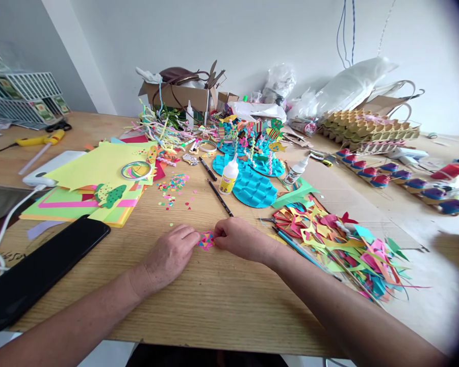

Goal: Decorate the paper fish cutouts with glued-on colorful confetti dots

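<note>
A small pink paper cutout (206, 240) patterned with coloured triangles lies low over the wooden table, between my two hands. My left hand (176, 250) has its fingertips closed on the cutout's left edge. On the right edge, the thumb and finger of my right hand (243, 238) are pinched. Beyond them stand a white glue bottle (228, 177) with a yellow label and a dark pencil (220, 198) lying flat. Tiny coloured paper bits (176, 183) are scattered just past my left hand.
Coloured paper sheets (87, 163), a tape roll (136, 171) and a black phone-like slab (42, 270) lie at left. Blue textured discs (254, 188) sit mid-table. Paper scraps (352, 234) and blue-handled scissors (298, 250) spread to the right. Egg trays (367, 127) are stacked at the back right.
</note>
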Available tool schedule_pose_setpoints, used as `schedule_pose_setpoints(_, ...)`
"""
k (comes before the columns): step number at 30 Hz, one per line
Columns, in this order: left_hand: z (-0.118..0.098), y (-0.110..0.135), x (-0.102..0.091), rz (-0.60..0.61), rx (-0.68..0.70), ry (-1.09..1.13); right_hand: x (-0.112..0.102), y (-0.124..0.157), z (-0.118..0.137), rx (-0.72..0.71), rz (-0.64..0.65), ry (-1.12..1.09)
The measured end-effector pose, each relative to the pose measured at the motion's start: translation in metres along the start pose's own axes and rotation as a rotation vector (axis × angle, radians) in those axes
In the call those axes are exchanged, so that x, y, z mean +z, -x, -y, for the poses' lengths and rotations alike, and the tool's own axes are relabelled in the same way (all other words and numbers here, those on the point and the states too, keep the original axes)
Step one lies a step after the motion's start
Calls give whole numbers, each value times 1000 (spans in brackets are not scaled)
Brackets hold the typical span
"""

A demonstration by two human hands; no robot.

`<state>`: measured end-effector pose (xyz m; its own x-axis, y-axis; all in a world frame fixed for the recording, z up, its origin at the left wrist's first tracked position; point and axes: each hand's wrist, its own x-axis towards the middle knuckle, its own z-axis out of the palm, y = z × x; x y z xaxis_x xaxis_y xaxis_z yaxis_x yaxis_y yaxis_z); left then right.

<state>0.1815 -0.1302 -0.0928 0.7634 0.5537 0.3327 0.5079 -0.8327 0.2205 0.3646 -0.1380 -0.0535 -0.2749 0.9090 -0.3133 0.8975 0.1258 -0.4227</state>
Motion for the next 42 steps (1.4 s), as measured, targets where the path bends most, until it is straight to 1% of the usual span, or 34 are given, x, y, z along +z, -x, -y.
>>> schedule_pose_setpoints(8,0,0,0,-13,6,-7,1,-1,2,8,12,25)
schedule_pose_setpoints(14,0,1,1,-13,1,3,-4,1,4,15,22,41)
schedule_pose_setpoints(19,1,3,1,-28,6,20,-9,2,7,-58,52,59)
schedule_pose_setpoints(26,1,1,3,-46,7,28,-13,-2,10,-168,75,192)
schedule_pose_setpoints(31,2,1,2,-68,12,44,-15,-6,13,-174,107,242)
schedule_pose_setpoints(36,2,2,2,-57,-6,84,-24,-4,11,-178,100,195)
schedule_pose_setpoints(40,4,2,2,-76,-49,180,-36,7,1,-133,44,95)
schedule_pose_setpoints(42,5,1,1,-92,-88,236,-37,16,-5,-133,40,47)
